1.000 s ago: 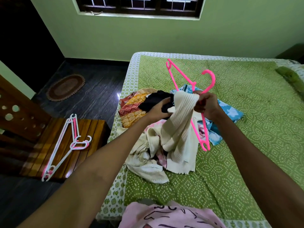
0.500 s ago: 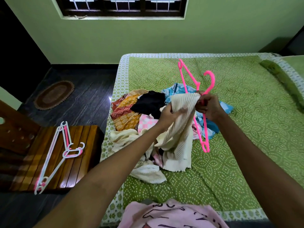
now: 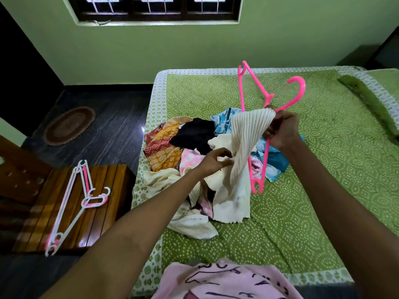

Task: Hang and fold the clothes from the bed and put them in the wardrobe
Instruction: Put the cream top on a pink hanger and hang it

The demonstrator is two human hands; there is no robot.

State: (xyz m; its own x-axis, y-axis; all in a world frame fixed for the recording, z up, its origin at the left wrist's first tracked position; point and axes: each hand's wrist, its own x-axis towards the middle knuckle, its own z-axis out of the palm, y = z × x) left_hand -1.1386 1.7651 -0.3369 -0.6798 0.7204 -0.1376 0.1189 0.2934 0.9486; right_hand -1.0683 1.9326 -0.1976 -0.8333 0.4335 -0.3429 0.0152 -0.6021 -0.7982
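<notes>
Green walls (image 3: 129,57), dark-framed barred window (image 3: 155,7) up top, dark plank floor (image 3: 112,130) with oval brown mat (image 3: 69,125), wooden slatted chair (image 3: 90,203) at left.

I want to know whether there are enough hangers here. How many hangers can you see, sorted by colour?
Pink: 2, the pink hanger gripped by the right hand over the bed, and one pink hanger on the wooden chair.
White: 2, stacked white hangers on that chair; the overlap makes this count uncertain.
Total: 4
</notes>
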